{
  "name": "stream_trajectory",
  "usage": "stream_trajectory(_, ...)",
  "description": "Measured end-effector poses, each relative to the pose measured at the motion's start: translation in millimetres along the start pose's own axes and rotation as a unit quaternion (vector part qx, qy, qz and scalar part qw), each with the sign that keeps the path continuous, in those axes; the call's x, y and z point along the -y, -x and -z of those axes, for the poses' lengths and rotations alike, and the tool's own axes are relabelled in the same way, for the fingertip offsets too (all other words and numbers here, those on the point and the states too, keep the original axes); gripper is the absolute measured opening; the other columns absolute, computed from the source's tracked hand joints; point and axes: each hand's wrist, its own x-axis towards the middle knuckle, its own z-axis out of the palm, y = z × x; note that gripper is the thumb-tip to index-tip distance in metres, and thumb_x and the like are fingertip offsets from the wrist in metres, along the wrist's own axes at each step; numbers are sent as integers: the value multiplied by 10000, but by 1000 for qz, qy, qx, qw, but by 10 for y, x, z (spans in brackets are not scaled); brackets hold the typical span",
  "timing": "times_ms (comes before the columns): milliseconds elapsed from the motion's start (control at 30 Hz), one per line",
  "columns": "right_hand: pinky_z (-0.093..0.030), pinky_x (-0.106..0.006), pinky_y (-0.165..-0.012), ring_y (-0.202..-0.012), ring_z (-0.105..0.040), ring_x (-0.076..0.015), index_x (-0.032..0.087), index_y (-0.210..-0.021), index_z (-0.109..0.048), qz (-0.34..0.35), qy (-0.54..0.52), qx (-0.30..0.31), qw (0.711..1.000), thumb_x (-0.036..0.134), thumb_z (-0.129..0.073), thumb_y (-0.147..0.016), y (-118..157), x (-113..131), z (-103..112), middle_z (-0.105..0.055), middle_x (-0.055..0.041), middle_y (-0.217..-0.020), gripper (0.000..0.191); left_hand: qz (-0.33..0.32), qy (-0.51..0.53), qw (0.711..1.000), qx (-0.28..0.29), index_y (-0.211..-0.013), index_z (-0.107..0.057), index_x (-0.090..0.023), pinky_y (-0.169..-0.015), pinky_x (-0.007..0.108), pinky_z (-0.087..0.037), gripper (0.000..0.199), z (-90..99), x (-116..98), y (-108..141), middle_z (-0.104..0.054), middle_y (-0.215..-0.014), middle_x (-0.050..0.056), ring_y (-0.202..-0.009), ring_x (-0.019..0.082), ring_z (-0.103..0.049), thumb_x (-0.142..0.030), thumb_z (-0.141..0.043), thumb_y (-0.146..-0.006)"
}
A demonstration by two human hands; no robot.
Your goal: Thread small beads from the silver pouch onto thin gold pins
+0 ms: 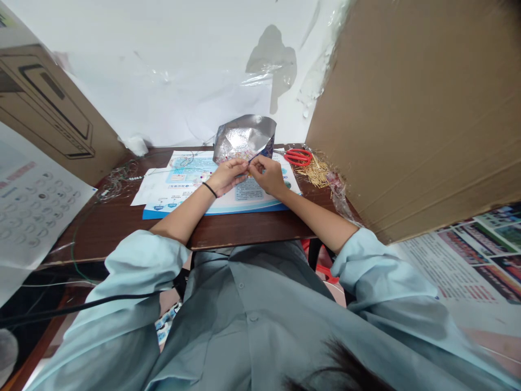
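Note:
My left hand (pixel 230 176), with a black band at the wrist, meets my right hand (pixel 266 172) at the fingertips over printed sheets (pixel 248 200). Both hands are pinched closed; whatever lies between the fingers is too small to name. Directly behind them stands an open silver-lined bag (pixel 244 136) with small colourful beads (pixel 238 156) inside. Some beads also lie near my left palm on the paper.
Red-handled scissors (pixel 298 157) and a pile of thin yellow sticks (pixel 317 172) lie to the right. Tangled clear thread (pixel 118 182) is at the left of the brown table (pixel 244 233). Cardboard panels (pixel 407 108) flank both sides, with a white wall behind.

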Motion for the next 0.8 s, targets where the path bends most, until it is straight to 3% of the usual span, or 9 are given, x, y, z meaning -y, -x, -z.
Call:
stream_trajectory(600,-469,-298,-744,-690,-537,-140,218,-810,-634,-7,-24,24,999,180,-677,-903,-9,-19,-1,-629,26,-732,109,-4,3,1000,5,-758,-668,-141,-633,154,-544,269,-19,-8,19,-715,-745,13,-685,77,-684,-164,-936,-771)
stream_trajectory(800,-481,-298,-772,-707,-545,-144,215,-941,-708,17,-7,28,999,168,-678,-916,-20,-69,-2,-620,35,-722,61,-1,-5,1000,-13,-716,-658,-144,-640,154,-537,278,-41,-20,32,-721,-735,10,-709,82,-692,-157,-932,-766)
